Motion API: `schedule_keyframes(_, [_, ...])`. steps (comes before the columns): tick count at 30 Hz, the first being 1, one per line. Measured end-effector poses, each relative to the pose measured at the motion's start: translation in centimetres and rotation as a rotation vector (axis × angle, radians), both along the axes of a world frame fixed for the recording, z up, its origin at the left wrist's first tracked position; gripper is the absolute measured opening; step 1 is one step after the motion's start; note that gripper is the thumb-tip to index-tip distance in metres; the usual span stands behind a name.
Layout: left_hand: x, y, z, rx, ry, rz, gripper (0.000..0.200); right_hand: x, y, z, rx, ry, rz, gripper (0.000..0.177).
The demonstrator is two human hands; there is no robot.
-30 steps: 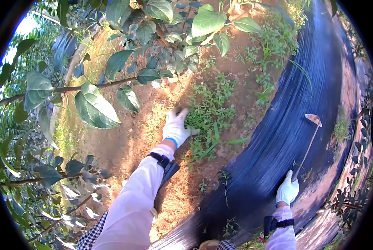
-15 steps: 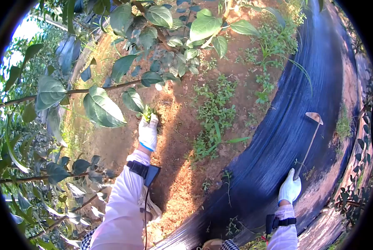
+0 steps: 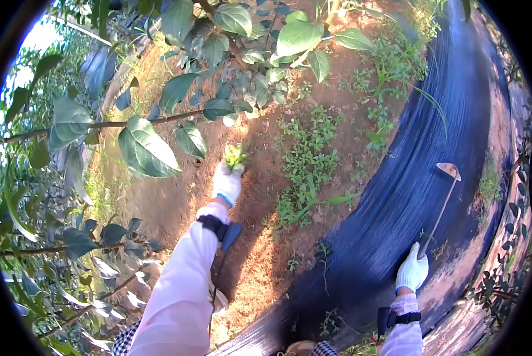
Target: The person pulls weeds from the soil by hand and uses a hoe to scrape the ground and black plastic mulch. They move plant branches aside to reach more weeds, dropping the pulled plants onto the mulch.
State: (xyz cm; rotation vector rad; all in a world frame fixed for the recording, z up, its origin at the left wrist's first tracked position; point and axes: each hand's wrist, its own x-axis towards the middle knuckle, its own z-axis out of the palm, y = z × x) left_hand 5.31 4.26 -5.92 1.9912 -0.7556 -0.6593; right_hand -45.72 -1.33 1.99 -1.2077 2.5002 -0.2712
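My left hand (image 3: 227, 183), in a white glove with a blue cuff edge, is closed on a small bunch of green weeds (image 3: 235, 157) above the bare soil. Wrapped round the handle of a small hoe (image 3: 437, 223) is my right hand (image 3: 412, 272), also gloved in white. The hoe's flat metal blade (image 3: 449, 170) points away from me, over the black ground sheet (image 3: 367, 231). Low leafy weeds (image 3: 307, 160) grow in the soil between my hands, along the sheet's left side.
Leafy branches (image 3: 147, 148) reach across the left and top, close to my left arm. More weeds (image 3: 379, 83) stand along the far edge of the sheet. A shoe (image 3: 301, 348) shows at the bottom edge.
My left hand has moved right and slightly away from me with the weeds in it. My right hand and the hoe have hardly moved.
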Motion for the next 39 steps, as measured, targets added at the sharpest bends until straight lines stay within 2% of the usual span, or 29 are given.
schedule_keyframes(1, [1.2,0.7,-1.6,-0.245,0.493,0.086,0.028,-0.1,0.3,-0.1,-0.005,0.003,0.001,0.056])
schedule_keyframes(3, [0.9,1.0,-1.2,-0.151,0.424,-0.062,0.038,-0.1,0.1,-0.2,-0.024,0.008,0.013,0.056])
schedule_keyframes(5, [-3.7,0.1,4.6,0.511,-0.710,-0.496,0.044,0.1,0.0,-0.2,-0.020,-0.001,0.019,0.056])
schedule_keyframes(8, [-3.5,-2.5,4.4,0.711,-0.616,-0.549,0.048,0.0,0.1,0.2,0.002,0.022,0.015,0.056])
schedule_keyframes(9, [-2.3,-2.5,3.6,0.601,-0.578,-0.584,0.037,0.1,0.1,0.3,0.010,0.028,0.010,0.057])
schedule_keyframes(13, [-4.5,-1.0,3.6,0.485,-0.283,-0.780,0.043,-0.1,0.2,-0.3,-0.023,0.048,0.028,0.056])
schedule_keyframes(15, [-7.8,-0.4,5.9,0.474,-0.339,-0.800,0.048,0.1,0.3,-0.1,-0.013,0.033,0.032,0.056])
schedule_keyframes(16, [-10.0,-0.6,7.8,0.483,-0.469,-0.774,0.050,0.1,0.1,0.1,-0.014,0.031,0.035,0.056])
schedule_keyframes(17, [-10.1,-0.2,5.7,0.416,-0.567,-0.791,0.039,0.1,-0.1,0.2,-0.002,0.026,0.032,0.056])
schedule_keyframes(20, [-9.6,-0.1,3.2,0.416,-0.495,-0.920,0.037,0.2,0.0,0.4,0.027,0.014,0.021,0.055])
schedule_keyframes(21, [-9.5,0.2,3.1,0.292,-0.504,-0.862,0.025,0.3,0.0,0.3,0.023,0.016,0.019,0.055])
schedule_keyframes(23, [-8.0,1.2,1.0,-0.049,0.524,-0.368,0.022,0.2,-0.2,0.5,0.005,0.010,0.021,0.055])
schedule_keyframes(24, [-7.8,1.4,1.9,-0.215,1.020,-0.078,0.021,0.4,-0.3,0.7,-0.001,0.003,0.025,0.055])
schedule_keyframes(26, [-7.5,3.9,6.1,0.016,0.406,0.032,0.018,-0.1,0.3,0.5,0.006,0.004,0.028,0.055])
schedule_keyframes(27, [-5.6,5.9,4.6,0.110,0.388,0.102,0.020,-0.3,0.2,0.0,0.006,0.007,0.030,0.055])
schedule_keyframes(29, [-1.7,10.5,-5.3,0.019,0.258,-0.156,0.034,0.1,0.0,0.2,0.015,0.008,0.011,0.054])
schedule_keyframes(31, [-9.6,5.8,8.1,0.674,-0.295,-0.428,0.062,0.2,-0.1,0.3,0.013,0.010,0.013,0.055])
schedule_keyframes(32, [-10.6,5.9,7.7,0.667,-0.505,-0.567,0.081,0.2,-0.1,0.4,0.015,0.014,0.014,0.055])
schedule_keyframes(34, [-12.2,5.3,7.2,0.650,-0.619,-0.488,0.065,0.4,-0.1,0.6,0.002,-0.004,0.010,0.055])
schedule_keyframes(39, [-11.0,6.5,3.4,0.490,-0.538,-0.742,0.041,-0.1,0.0,0.2,0.041,0.024,0.039,0.058])
